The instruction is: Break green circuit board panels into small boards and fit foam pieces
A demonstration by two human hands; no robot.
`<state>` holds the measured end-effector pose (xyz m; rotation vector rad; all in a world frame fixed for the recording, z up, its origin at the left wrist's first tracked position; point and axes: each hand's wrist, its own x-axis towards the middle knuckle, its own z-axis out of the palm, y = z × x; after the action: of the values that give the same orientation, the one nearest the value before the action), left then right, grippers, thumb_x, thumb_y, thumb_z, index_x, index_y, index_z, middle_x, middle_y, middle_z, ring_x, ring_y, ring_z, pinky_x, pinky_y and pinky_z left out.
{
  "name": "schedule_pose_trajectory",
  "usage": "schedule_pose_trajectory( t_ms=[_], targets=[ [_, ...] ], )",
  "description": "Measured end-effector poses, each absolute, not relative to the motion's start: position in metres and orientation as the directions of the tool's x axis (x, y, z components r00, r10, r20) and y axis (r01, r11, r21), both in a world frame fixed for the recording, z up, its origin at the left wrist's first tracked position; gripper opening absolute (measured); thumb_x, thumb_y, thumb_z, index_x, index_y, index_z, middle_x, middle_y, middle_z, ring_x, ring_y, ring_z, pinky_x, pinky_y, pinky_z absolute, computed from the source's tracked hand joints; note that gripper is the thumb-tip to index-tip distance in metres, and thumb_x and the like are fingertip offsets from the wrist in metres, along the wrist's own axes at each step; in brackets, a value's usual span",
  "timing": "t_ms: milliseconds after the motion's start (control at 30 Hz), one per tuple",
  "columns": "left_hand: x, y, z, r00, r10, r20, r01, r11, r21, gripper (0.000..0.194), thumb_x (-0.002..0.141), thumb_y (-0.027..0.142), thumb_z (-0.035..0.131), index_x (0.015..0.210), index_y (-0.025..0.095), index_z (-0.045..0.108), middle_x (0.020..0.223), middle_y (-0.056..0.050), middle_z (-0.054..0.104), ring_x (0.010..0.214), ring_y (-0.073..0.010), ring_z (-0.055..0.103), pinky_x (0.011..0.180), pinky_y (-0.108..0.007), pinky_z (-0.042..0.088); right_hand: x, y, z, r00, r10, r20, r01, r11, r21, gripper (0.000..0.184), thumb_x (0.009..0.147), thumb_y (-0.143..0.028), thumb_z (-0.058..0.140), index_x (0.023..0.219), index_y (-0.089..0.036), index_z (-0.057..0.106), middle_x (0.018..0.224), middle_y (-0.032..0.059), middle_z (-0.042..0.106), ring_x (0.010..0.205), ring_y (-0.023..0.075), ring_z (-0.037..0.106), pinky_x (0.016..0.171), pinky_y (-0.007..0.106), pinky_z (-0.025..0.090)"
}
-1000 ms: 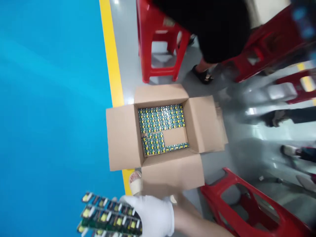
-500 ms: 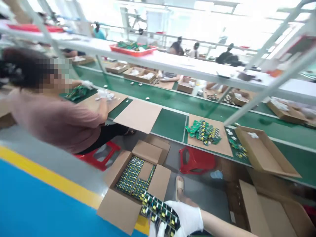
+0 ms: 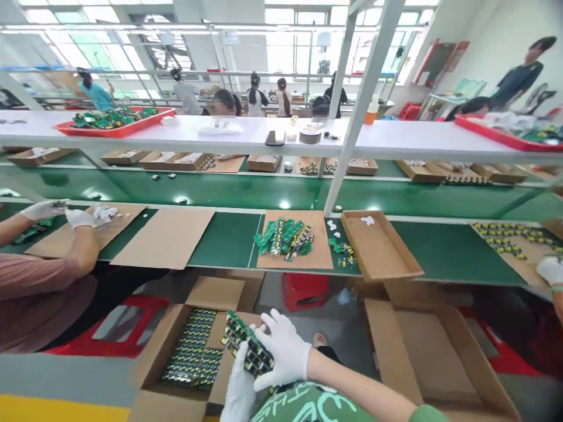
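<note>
Both of my hands wear white gloves and hold a bundle of green circuit boards with yellow and white parts, close in front of my green shirt. My left hand grips it from the left and below, thumb along the near side. Over the bundle's right end lies my right hand, thumb at the near edge and fingers across the top; some fingertips are hidden. Just left of the bundle stands an open cardboard box holding rows of similar boards.
On the green bench, a pile of boards lies on cardboard beside a shallow cardboard tray. Below are a red stool and a large open carton. A co-worker's gloved hands work at left; another gloved hand shows at right.
My view has swung right and levelled. The bundle of boards has come up nearer my body, away from the box edge, still held in both hands.
</note>
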<state>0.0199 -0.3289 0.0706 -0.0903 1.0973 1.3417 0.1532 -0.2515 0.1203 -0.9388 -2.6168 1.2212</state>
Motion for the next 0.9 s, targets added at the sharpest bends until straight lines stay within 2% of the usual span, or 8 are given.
schedule_pose_trajectory(
  t_ms=[67, 167, 300, 367, 467, 600, 733, 900],
  targets=[
    [0.048, -0.303, 0.069, -0.188, 0.695, -0.694, -0.792, 0.311, 0.525, 0.053, 0.073, 0.049, 0.065, 0.123, 0.034, 0.061, 0.118, -0.005, 0.069, 0.119, -0.0325, 0.058, 0.097, -0.046, 0.052, 0.181, -0.225, 0.133, -0.811, 0.558, -0.175, 0.511, 0.531, -0.677, 0.102, 0.068, -0.067, 0.065, 0.149, -0.016, 0.030, 0.156, 0.0226, 0.019, 0.142, 0.0483, 0.011, 0.112, 0.062, 0.012],
    [0.074, -0.265, 0.076, -0.243, 0.676, -0.696, -0.793, 0.276, 0.544, 0.049, 0.073, 0.041, 0.067, 0.120, 0.030, 0.063, 0.112, -0.006, 0.071, 0.108, -0.0320, 0.065, 0.090, -0.044, 0.055, 0.213, -0.190, 0.161, -0.738, 0.630, -0.242, 0.616, 0.482, -0.623, 0.096, 0.080, -0.065, 0.053, 0.149, -0.003, 0.026, 0.154, 0.0284, 0.017, 0.141, 0.0491, 0.015, 0.112, 0.062, 0.015],
    [0.069, -0.215, 0.094, -0.259, 0.707, -0.658, -0.767, 0.263, 0.585, 0.048, 0.077, 0.044, 0.064, 0.119, 0.021, 0.061, 0.097, -0.008, 0.072, 0.085, -0.0266, 0.070, 0.078, -0.042, 0.058, 0.246, -0.147, 0.178, -0.695, 0.663, -0.279, 0.641, 0.395, -0.658, 0.084, 0.088, -0.057, 0.045, 0.151, -0.006, 0.022, 0.155, 0.0236, 0.024, 0.141, 0.0401, 0.028, 0.113, 0.053, 0.025],
    [0.048, -0.185, 0.099, -0.338, 0.689, -0.641, -0.604, 0.364, 0.709, 0.047, 0.078, 0.047, 0.060, 0.114, 0.017, 0.061, 0.087, -0.008, 0.071, 0.076, -0.0232, 0.069, 0.071, -0.038, 0.057, 0.263, -0.131, 0.167, -0.687, 0.644, -0.338, 0.657, 0.350, -0.668, 0.077, 0.089, -0.048, 0.045, 0.151, -0.009, 0.023, 0.151, 0.0206, 0.035, 0.135, 0.0346, 0.040, 0.110, 0.047, 0.033],
    [0.001, -0.123, 0.098, -0.500, 0.647, -0.576, -0.182, 0.572, 0.800, 0.045, 0.075, 0.050, 0.061, 0.102, 0.014, 0.061, 0.079, -0.007, 0.068, 0.070, -0.0212, 0.066, 0.067, -0.035, 0.055, 0.295, -0.121, 0.131, -0.559, 0.660, -0.501, 0.796, 0.258, -0.548, 0.075, 0.083, -0.036, 0.049, 0.150, -0.013, 0.028, 0.144, 0.0181, 0.047, 0.123, 0.0345, 0.052, 0.101, 0.046, 0.041],
    [-0.063, -0.010, 0.079, -0.592, 0.632, -0.501, 0.115, 0.681, 0.723, 0.041, 0.065, 0.041, 0.074, 0.093, 0.014, 0.060, 0.086, -0.010, 0.069, 0.089, -0.0272, 0.065, 0.078, -0.035, 0.050, 0.339, -0.137, 0.065, -0.368, 0.635, -0.679, 0.892, 0.034, -0.451, 0.072, 0.083, -0.039, 0.040, 0.149, -0.012, 0.032, 0.132, 0.0160, 0.058, 0.114, 0.0314, 0.059, 0.097, 0.042, 0.045],
    [-0.089, 0.089, 0.054, -0.582, 0.664, -0.469, 0.393, 0.735, 0.552, 0.053, 0.067, 0.045, 0.074, 0.103, 0.010, 0.058, 0.110, -0.025, 0.065, 0.110, -0.0396, 0.058, 0.092, -0.045, 0.042, 0.348, -0.172, 0.006, 0.023, 0.619, -0.785, 0.944, -0.271, -0.186, 0.071, 0.080, -0.041, 0.036, 0.142, -0.009, 0.044, 0.125, 0.0214, 0.062, 0.110, 0.0370, 0.063, 0.096, 0.049, 0.045],
    [-0.081, 0.128, 0.035, -0.390, 0.749, -0.536, 0.579, 0.652, 0.489, 0.062, 0.082, 0.055, 0.057, 0.120, 0.006, 0.053, 0.117, -0.026, 0.062, 0.109, -0.0347, 0.061, 0.091, -0.038, 0.045, 0.311, -0.183, -0.012, 0.147, 0.498, -0.854, 0.814, -0.552, -0.182, 0.073, 0.079, -0.041, 0.034, 0.139, -0.003, 0.046, 0.128, 0.0185, 0.061, 0.124, 0.0274, 0.056, 0.104, 0.035, 0.042]
  ],
)
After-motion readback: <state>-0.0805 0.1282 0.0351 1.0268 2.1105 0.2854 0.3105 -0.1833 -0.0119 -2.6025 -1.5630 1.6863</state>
